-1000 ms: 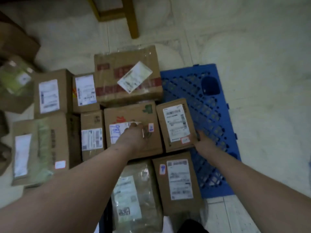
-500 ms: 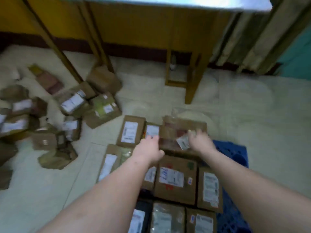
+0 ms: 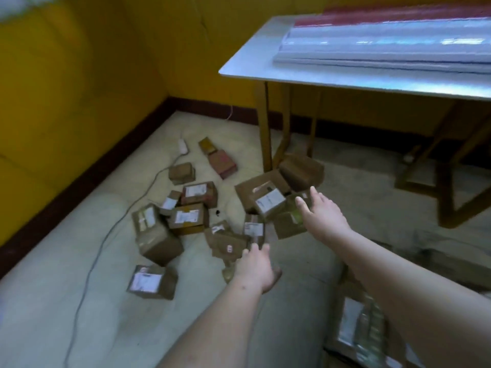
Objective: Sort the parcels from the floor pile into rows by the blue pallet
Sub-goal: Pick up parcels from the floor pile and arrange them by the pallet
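Note:
A loose pile of brown cardboard parcels [image 3: 191,216] with white labels lies scattered on the pale floor ahead of me. My left hand [image 3: 255,266] hovers over a flat crumpled parcel [image 3: 225,243], fingers apart, holding nothing. My right hand [image 3: 322,216] stretches out with spread fingers just right of a labelled box [image 3: 267,199], empty. One sorted parcel [image 3: 356,330] with plastic wrap shows at the bottom right edge. The blue pallet is out of view.
A white-topped table [image 3: 332,73] on yellow wooden legs stands at the right, carrying long wrapped rolls [image 3: 398,41]. Yellow walls with a dark skirting close the corner at the left. A grey cable [image 3: 106,235] and a white plug strip [image 3: 182,146] lie on the floor.
My view has swung left, away from the sorted rows and the blue pallet, to the floor pile. Both hands have left the sorted boxes and now reach over the loose parcels.

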